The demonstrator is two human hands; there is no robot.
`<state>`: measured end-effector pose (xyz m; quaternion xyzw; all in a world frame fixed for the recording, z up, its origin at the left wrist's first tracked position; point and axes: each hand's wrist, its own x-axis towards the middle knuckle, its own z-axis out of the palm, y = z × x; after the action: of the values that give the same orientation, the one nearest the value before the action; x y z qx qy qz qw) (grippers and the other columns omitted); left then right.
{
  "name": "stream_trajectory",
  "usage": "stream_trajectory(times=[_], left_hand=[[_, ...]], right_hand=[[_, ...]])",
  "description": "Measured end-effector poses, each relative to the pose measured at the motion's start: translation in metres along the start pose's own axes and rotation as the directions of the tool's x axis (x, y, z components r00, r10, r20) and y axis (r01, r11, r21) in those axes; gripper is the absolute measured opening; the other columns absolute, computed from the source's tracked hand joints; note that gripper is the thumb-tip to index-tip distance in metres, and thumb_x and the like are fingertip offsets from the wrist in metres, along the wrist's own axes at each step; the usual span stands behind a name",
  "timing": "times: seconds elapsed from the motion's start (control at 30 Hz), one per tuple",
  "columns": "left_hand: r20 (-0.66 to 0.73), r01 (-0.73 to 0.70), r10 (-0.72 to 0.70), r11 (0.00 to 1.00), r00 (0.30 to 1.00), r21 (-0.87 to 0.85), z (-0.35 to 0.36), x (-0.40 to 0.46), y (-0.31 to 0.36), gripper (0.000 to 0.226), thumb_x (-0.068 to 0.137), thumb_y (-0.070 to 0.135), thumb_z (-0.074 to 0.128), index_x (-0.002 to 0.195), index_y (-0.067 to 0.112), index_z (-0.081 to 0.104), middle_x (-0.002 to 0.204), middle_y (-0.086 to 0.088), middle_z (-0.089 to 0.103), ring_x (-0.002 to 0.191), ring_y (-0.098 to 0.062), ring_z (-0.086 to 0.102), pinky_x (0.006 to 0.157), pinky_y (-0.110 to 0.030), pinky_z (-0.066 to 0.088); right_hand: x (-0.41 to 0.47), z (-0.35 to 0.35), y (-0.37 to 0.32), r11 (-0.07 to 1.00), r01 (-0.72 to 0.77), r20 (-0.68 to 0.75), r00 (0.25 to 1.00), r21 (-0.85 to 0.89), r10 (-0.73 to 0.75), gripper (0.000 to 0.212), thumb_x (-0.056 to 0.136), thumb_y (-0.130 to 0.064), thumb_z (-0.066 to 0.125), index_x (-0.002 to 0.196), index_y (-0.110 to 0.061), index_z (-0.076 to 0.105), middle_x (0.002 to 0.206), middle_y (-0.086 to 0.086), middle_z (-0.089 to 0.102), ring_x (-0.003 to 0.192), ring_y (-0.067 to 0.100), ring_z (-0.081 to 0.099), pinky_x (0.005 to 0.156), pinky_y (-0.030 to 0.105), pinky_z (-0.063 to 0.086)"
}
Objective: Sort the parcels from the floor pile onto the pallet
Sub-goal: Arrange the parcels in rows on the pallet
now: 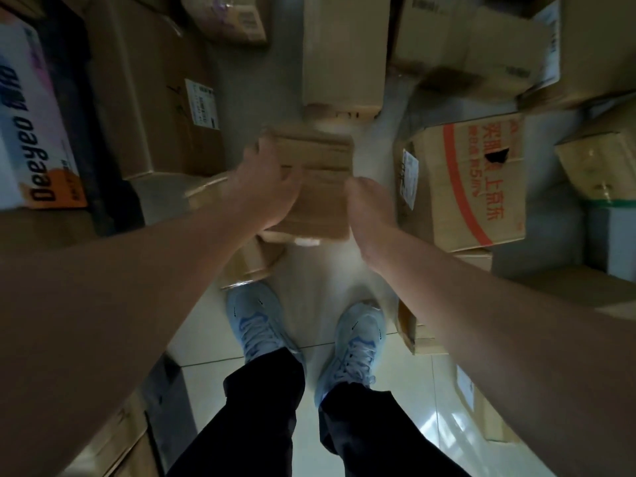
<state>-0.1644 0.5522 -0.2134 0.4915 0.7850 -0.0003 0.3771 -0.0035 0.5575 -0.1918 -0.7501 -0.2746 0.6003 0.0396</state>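
Parcel (318,187), a small brown cardboard box, sits in the middle of the view, held up above the floor between both hands. Motion blur softens its edges and any label or print on it cannot be read. The left hand (265,187) wraps over its left side with the fingers curled across the top face; the right hand (370,204) clasps its right near corner, though its fingertips are hidden behind the box. A white scrap shows under the near edge, too blurred to identify.

Directly below the box, a strip of pale tiled floor (309,270) runs toward the person's two light blue shoes (303,335), which stand side by side on it. That strip is the only open ground; cartons crowd it on both sides. To the right, just beside the right hand, lies a red-printed carton (478,187) with a torn dark hole in its face. Beyond the parcel stands a tall plain carton (344,53), cut off by the top edge. On the left, a large brown carton (155,98) bears a white shipping label, and a white printed box (31,122) is cropped at the left edge. More cartons fill the upper right corner and are partly cut off. No pallet can be made out.
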Motion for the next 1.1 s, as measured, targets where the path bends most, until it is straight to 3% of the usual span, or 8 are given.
stream_trajectory(times=[0.1, 0.17, 0.3, 0.43, 0.63, 0.8, 0.9, 1.1], left_hand=[[-0.010, 0.052, -0.055, 0.985, 0.998, -0.167, -0.027, -0.024, 0.018, 0.073, 0.102, 0.041, 0.048, 0.163, 0.025, 0.011, 0.150, -0.011, 0.037, 0.126, -0.033, 0.051, 0.105, -0.047, 0.044], [0.006, 0.106, -0.109, 0.956, 0.994, -0.274, -0.054, -0.037, 0.029, 0.077, 0.102, 0.041, 0.049, 0.164, 0.028, 0.007, 0.157, -0.009, 0.031, 0.132, -0.032, 0.046, 0.110, -0.045, 0.042], [0.104, 0.198, -0.168, 0.829, 0.980, -0.523, -0.117, -0.064, 0.035, 0.076, 0.092, 0.055, 0.054, 0.158, 0.036, 0.023, 0.152, -0.009, 0.041, 0.129, -0.035, 0.053, 0.107, -0.055, 0.047], [0.127, 0.214, -0.173, 0.744, 0.977, -0.633, -0.184, -0.104, 0.041, 0.081, 0.084, 0.063, 0.060, 0.155, 0.039, 0.029, 0.150, -0.009, 0.046, 0.130, -0.035, 0.053, 0.107, -0.057, 0.047], [0.038, 0.196, -0.216, 0.784, 0.976, -0.588, -0.296, -0.176, 0.060, 0.087, 0.092, 0.064, 0.061, 0.161, 0.037, 0.016, 0.157, -0.009, 0.039, 0.136, -0.036, 0.046, 0.110, -0.058, 0.043], [-0.003, 0.182, -0.242, 0.735, 0.970, -0.653, -0.396, -0.257, 0.088, 0.095, 0.085, 0.069, 0.068, 0.159, 0.030, 0.025, 0.158, -0.011, 0.033, 0.136, -0.040, 0.046, 0.110, -0.059, 0.043], [-0.089, 0.181, -0.301, 0.758, 0.950, -0.627, -0.444, -0.320, 0.111, 0.108, 0.076, 0.080, 0.067, 0.160, 0.027, 0.026, 0.163, -0.007, 0.015, 0.139, -0.044, 0.039, 0.114, -0.059, 0.039], [-0.193, 0.042, -0.244, 0.716, 0.950, -0.697, -0.501, -0.455, 0.154, 0.122, 0.043, 0.101, 0.064, 0.148, 0.046, 0.034, 0.143, -0.002, 0.034, 0.124, -0.037, 0.049, 0.104, -0.045, 0.043]], right_hand=[[-0.031, -0.011, -0.008, 0.984, -0.026, 0.005, 1.000, 0.177, 0.025, 0.030, 0.105, -0.038, 0.049, 0.083, -0.026, 0.067, 0.065, -0.017, 0.067, 0.059, 0.000, 0.063, 0.053, 0.025, 0.046], [-0.060, -0.019, -0.020, 0.977, 0.010, 0.031, 0.999, 0.214, -0.017, 0.036, 0.108, -0.033, 0.048, 0.082, -0.036, 0.074, 0.054, -0.034, 0.060, 0.052, -0.019, 0.057, 0.045, 0.016, 0.048], [-0.114, -0.034, -0.047, 0.959, 0.140, 0.079, 0.983, 0.248, -0.164, 0.045, 0.110, -0.007, 0.043, 0.127, -0.036, 0.072, 0.078, -0.043, 0.064, 0.066, -0.028, 0.056, 0.050, 0.002, 0.044], [-0.179, -0.035, -0.083, 0.940, 0.226, 0.105, 0.960, 0.258, -0.259, 0.042, 0.110, -0.013, 0.052, 0.135, -0.043, 0.066, 0.122, -0.019, 0.059, 0.107, 0.000, 0.063, 0.076, 0.011, 0.057], [-0.293, -0.044, -0.151, 0.934, 0.311, 0.132, 0.933, 0.178, -0.336, 0.033, 0.105, -0.021, 0.063, 0.131, -0.041, 0.056, 0.118, -0.007, 0.067, 0.087, 0.001, 0.072, 0.055, 0.012, 0.053], [-0.406, -0.065, -0.211, 0.902, 0.415, 0.228, 0.872, 0.123, -0.433, 0.025, 0.105, -0.034, 0.063, 0.130, -0.037, 0.063, 0.116, -0.001, 0.075, 0.096, 0.015, 0.077, 0.077, 0.033, 0.063], [-0.477, -0.082, -0.234, 0.856, 0.493, 0.269, 0.813, 0.154, -0.517, 0.019, 0.101, -0.041, 0.067, 0.115, -0.051, 0.058, 0.114, 0.001, 0.074, 0.086, 0.012, 0.078, 0.071, 0.031, 0.063], [-0.593, -0.129, -0.244, 0.759, 0.617, 0.444, 0.631, 0.210, -0.636, 0.042, 0.101, -0.024, 0.070, 0.135, -0.039, 0.050, 0.122, -0.001, 0.068, 0.094, 0.010, 0.076, 0.070, 0.032, 0.063]])
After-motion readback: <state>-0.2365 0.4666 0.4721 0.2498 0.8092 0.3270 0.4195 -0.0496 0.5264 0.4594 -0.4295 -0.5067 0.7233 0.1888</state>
